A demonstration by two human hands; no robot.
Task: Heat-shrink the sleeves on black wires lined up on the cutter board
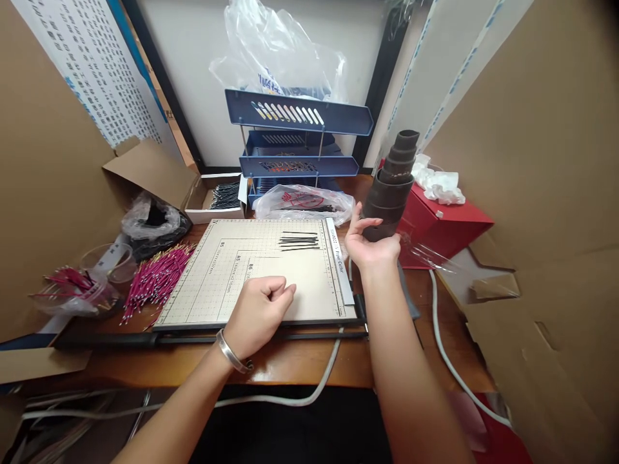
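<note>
My left hand (258,312) rests on the beige gridded cutting board (227,270), fingers curled in a loose pinch; I cannot see anything in it. It wears a metal bangle at the wrist. My right hand (368,243) is raised at the board's right edge and grips the base of a dark stepped stack of cups or sleeves (393,183) that stands upright. A few thin black strips (298,241) lie in a small row on the board's far part, between both hands.
A pile of magenta wires (155,278) lies left of the board, with more in a clear cup (75,290). Behind stand a blue stacked letter tray (297,142), plastic bags, and a box of black wires (223,196). A red box (438,222) sits right. White cables cross the desk edge.
</note>
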